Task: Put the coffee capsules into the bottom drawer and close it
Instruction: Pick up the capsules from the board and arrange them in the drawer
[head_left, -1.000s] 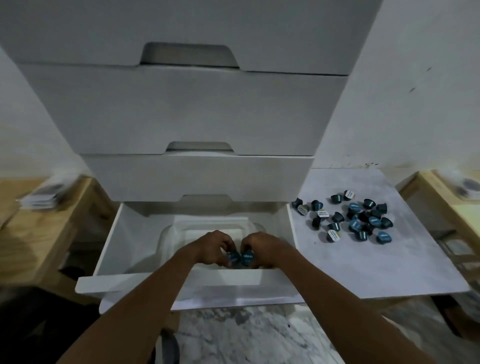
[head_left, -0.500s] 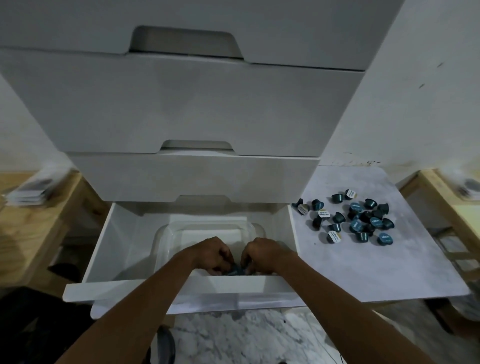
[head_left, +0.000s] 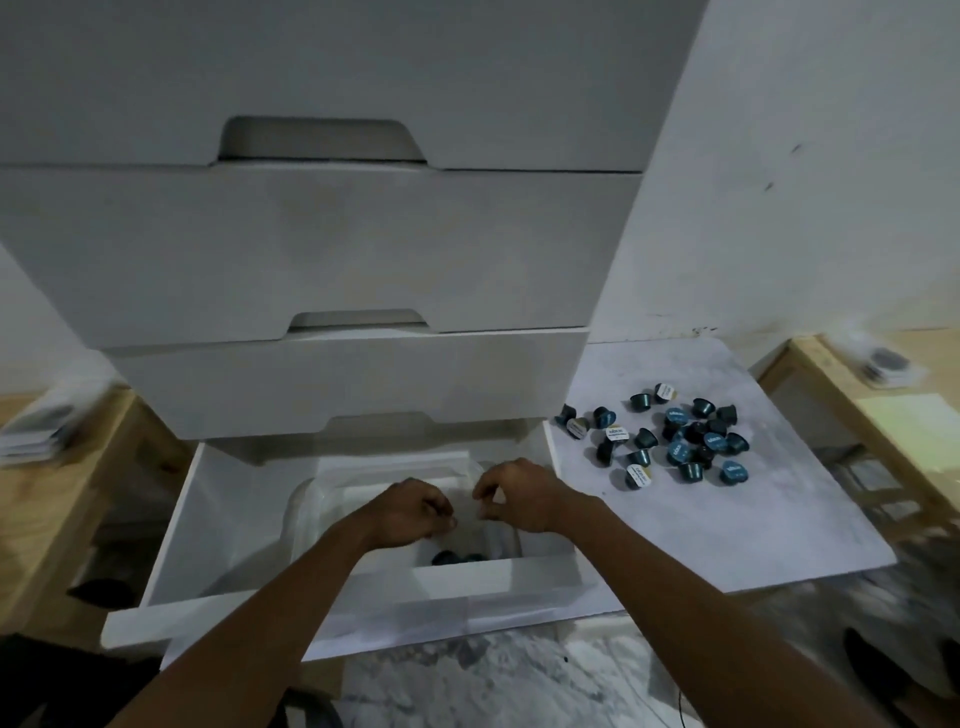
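Left hand (head_left: 410, 512) and right hand (head_left: 522, 493) hover close together over the open bottom drawer (head_left: 218, 519), their fingers (head_left: 440, 506) loosely curled, slightly apart, gripping nothing. A few coffee capsules (head_left: 457, 558) lie in the drawer just below the fingers. The loose capsules (head_left: 678, 449) are scattered on a white board (head_left: 727, 519), well to the right of the fingers

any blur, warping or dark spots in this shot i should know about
Head view: dim grey-blue light overall; the wide-angle lens makes the upper drawer fronts loom and splay; the edges smear, so the stack at far left is blurred; loose capsules on the white board read fairly sharp; stored capsules in the bottom drawer sit in shadow.
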